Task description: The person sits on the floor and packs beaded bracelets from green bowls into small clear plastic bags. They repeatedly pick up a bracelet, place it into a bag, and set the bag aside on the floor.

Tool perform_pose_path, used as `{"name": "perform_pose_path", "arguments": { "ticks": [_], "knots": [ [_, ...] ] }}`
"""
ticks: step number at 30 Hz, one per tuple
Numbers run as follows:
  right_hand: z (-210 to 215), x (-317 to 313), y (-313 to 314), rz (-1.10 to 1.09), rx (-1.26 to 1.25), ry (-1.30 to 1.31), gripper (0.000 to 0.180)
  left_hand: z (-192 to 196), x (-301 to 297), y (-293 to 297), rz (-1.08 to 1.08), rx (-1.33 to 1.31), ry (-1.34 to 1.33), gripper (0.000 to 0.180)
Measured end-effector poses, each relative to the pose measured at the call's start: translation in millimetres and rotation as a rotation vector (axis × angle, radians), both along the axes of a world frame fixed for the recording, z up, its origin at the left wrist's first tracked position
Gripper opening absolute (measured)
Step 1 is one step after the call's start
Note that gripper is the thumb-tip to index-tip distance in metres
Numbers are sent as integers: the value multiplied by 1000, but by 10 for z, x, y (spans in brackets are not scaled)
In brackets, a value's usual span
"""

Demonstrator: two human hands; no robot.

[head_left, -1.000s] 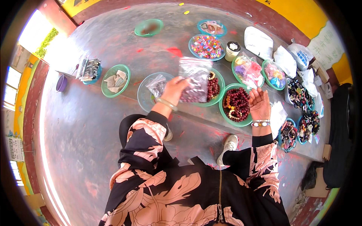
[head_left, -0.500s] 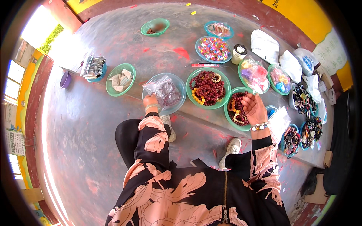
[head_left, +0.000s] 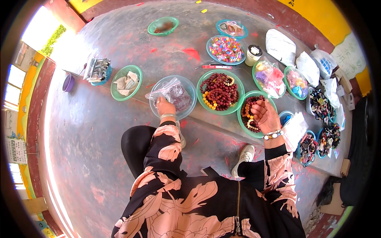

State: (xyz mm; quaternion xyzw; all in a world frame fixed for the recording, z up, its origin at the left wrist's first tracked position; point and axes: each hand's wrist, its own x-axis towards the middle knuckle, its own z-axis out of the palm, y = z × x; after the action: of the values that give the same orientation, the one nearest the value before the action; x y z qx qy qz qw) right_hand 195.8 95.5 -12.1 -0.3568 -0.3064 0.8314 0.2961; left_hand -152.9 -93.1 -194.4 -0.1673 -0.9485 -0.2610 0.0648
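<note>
My left hand (head_left: 164,106) rests in a clear round bowl (head_left: 189,84) and grips the edge of a clear plastic bag (head_left: 172,93) of dark beads lying there. My right hand (head_left: 265,116) hovers palm up over a green bowl (head_left: 240,119) of dark red and yellow bead strings, with a bead string across its fingers. Between the two bowls stands a larger green bowl (head_left: 239,88) full of dark red bead strings.
More bowls line the low concrete ledge: paper scraps (head_left: 126,82), mixed coloured beads (head_left: 226,49), bagged beads (head_left: 270,77). A white cup (head_left: 253,54), white plastic bags (head_left: 280,47) and trays of dark bracelets (head_left: 322,104) lie at right. My white shoe (head_left: 243,156) sits below the ledge.
My left hand has lowered the bead bag from above the red-bead bowl to the left, into the clear bowl. My right hand stays over the right green bowl.
</note>
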Motion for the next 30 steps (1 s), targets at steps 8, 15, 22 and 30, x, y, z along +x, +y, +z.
{"name": "perform_pose_path", "arguments": {
  "ticks": [8, 15, 22, 30],
  "knots": [
    [-17, -42, -33, 24, 3, -44, 29, -410, -215, 8, 162, 56, -370, 36],
    [-13, 15, -19, 36, 19, -19, 30, -253, -31, 167, 98, 120, -221, 32],
    [62, 78, -2, 5, 27, -13, 29, 10, 646, 136, 192, 631, -125, 26],
    [131, 133, -70, 21, 37, -23, 28, -666, 581, -264, 655, 704, -874, 28]
  ]
}}
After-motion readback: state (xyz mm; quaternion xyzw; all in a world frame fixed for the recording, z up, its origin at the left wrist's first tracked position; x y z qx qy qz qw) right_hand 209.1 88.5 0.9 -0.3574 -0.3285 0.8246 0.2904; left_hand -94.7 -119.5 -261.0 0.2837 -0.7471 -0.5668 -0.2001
